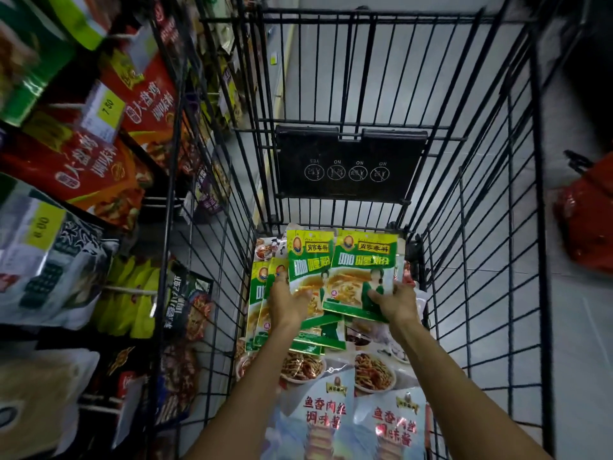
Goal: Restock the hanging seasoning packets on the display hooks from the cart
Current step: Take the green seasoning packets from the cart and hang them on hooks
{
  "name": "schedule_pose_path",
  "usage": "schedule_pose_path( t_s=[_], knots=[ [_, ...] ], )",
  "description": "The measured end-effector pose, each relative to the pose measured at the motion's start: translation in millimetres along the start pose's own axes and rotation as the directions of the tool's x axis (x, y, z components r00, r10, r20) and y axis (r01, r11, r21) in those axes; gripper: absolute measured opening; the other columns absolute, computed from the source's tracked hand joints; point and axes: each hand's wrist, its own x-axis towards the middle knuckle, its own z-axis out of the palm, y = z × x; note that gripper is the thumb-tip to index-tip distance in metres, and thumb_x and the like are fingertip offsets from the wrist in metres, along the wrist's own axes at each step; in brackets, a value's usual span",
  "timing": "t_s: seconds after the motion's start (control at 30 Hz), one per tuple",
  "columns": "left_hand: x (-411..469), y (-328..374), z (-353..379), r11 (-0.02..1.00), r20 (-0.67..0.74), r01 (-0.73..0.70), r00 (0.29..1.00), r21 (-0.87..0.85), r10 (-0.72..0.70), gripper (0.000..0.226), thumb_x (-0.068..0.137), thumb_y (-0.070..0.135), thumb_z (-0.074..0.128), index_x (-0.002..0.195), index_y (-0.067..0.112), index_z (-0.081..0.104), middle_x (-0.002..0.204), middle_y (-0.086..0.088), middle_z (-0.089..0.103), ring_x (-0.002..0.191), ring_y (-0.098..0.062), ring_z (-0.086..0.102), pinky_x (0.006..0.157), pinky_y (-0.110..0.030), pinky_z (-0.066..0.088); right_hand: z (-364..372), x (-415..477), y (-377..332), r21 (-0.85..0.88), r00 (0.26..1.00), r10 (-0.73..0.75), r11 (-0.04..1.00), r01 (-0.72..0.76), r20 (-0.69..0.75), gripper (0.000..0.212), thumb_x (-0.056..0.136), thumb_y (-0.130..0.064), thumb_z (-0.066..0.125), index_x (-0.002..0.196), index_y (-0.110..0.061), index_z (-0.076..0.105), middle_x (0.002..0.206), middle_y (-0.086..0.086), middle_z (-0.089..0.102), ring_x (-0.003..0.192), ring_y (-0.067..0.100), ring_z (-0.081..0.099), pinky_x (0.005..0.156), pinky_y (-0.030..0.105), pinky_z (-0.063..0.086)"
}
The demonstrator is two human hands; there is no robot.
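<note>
Both hands hold green seasoning packets (363, 260) down in the black wire cart (477, 194).

Both bare arms reach straight out and down into the cart. The left hand (288, 302) shows its back. Its thumb curls over the front of the left top packet, and its fingers lie on the packets just beside it. The right hand (394, 302) pinches the near right corner of the right top packet, with the thumb on the front and the fingers behind. The two top packets sit side by side. Their long way runs away from the person, and their tops point to the far end of the cart. The hands grip the near ends, so most of each packet sticks out past the fingers. More green packets lie under them. Pale blue packets (326, 416) lie closer in the cart. Red packets (83, 171) hang at the left.
</note>
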Motion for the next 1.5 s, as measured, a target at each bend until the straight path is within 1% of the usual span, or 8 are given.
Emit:
schedule_pose_path(
  t_s=[0.13, 0.27, 0.43, 0.6, 0.87, 1.1, 1.27, 1.5],
  knots=[
    [-22, 11, -33, 0.999, -0.039, -0.01, 0.999, -0.049, 0.008, 0.058, 0.086, 0.007, 0.065, 0.139, 0.003, 0.043, 0.141, -0.017, 0.047, 0.128, -0.032, 0.046, 0.105, -0.039, 0.041, -16, -30, -15, 0.099, 0.982, -0.003, 0.995, -0.016, 0.188, 0.015, 0.087, 0.005, 0.061, 0.101, 0.007, 0.058, 0.106, 0.028, 0.064, 0.092, 0.039, 0.066, 0.079, 0.053, 0.055],
    [-60, 29, -78, 0.986, -0.133, -0.115, 0.986, -0.124, 0.099, 0.029, 0.086, 0.007, 0.063, 0.115, 0.008, 0.059, 0.111, -0.004, 0.062, 0.081, -0.008, 0.053, 0.061, -0.013, 0.04, -31, -70, -39, 0.175, 0.932, -0.047, 0.984, -0.018, 0.36, 0.023, 0.09, 0.002, 0.056, 0.112, 0.006, 0.052, 0.107, 0.025, 0.064, 0.093, 0.035, 0.067, 0.066, 0.042, 0.058],
    [-130, 57, -144, 0.921, -0.281, -0.25, 0.945, -0.3, 0.165, 0.037, 0.091, 0.018, 0.062, 0.124, 0.005, 0.053, 0.111, 0.005, 0.058, 0.1, -0.018, 0.057, 0.05, -0.003, 0.044, -45, -131, -88, 0.186, 0.832, -0.225, 0.971, 0.15, 0.507, 0.01, 0.09, -0.001, 0.057, 0.1, -0.001, 0.056, 0.096, 0.016, 0.067, 0.082, 0.024, 0.069, 0.055, 0.026, 0.055],
    [-232, 73, -220, 0.833, -0.487, -0.444, 0.836, -0.329, 0.253, 0.016, 0.091, 0.023, 0.06, 0.107, 0.018, 0.061, 0.105, -0.002, 0.069, 0.101, -0.024, 0.064, 0.077, -0.03, 0.052, -48, -221, -147, 0.238, 0.609, -0.443, 0.89, 0.39, 0.658, 0.01, 0.091, 0.0, 0.056, 0.097, -0.006, 0.062, 0.084, 0.008, 0.073, 0.078, 0.023, 0.072, 0.059, 0.033, 0.056],
    [-425, 64, -340, 0.751, -0.829, -0.645, 0.491, -0.138, 0.269, 0.023, 0.09, 0.037, 0.059, 0.112, 0.03, 0.056, 0.099, 0.013, 0.063, 0.087, -0.004, 0.059, 0.074, -0.021, 0.049, -48, -415, -217, 0.408, 0.158, -0.578, 0.718, 0.564, 0.8, 0.014, 0.09, -0.009, 0.059, 0.103, -0.013, 0.064, 0.097, -0.001, 0.074, 0.091, 0.018, 0.071, 0.073, 0.034, 0.056],
    [-604, 32, -423, 0.743, -0.985, -0.669, 0.121, 0.012, 0.125, 0.015, 0.089, 0.035, 0.061, 0.104, 0.031, 0.063, 0.101, 0.01, 0.068, 0.097, -0.015, 0.063, 0.076, -0.027, 0.053, -31, -598, -226, 0.598, -0.224, -0.604, 0.535, 0.597, 0.765, 0.022, 0.09, -0.007, 0.06, 0.076, -0.023, 0.053, 0.063, -0.032, 0.063, 0.063, -0.022, 0.055, 0.059, 0.0, 0.042],
    [-718, -2, -465, 0.765, -0.997, -0.639, -0.07, 0.079, 0.045, 0.022, 0.085, 0.047, 0.06, 0.101, 0.033, 0.053, 0.094, 0.021, 0.059, 0.094, -0.01, 0.057, 0.072, -0.026, 0.045, -7, -715, -207, 0.663, -0.448, -0.489, 0.548, 0.511, 0.749, 0.017, 0.088, -0.004, 0.061, 0.094, -0.019, 0.065, 0.093, -0.008, 0.074, 0.09, 0.004, 0.067, 0.084, 0.028, 0.048],
    [-842, -53, -509, 0.782, -0.954, -0.602, -0.298, 0.163, -0.03, 0.032, 0.09, 0.032, 0.062, 0.117, 0.015, 0.06, 0.112, -0.01, 0.066, 0.105, -0.031, 0.061, 0.086, -0.047, 0.051, 19, -858, -157, 0.69, -0.623, -0.363, 0.584, 0.427, 0.693, 0.016, 0.087, 0.002, 0.059, 0.096, -0.011, 0.064, 0.101, 0.009, 0.068, 0.099, 0.021, 0.064, 0.093, 0.036, 0.047]
  ],
)
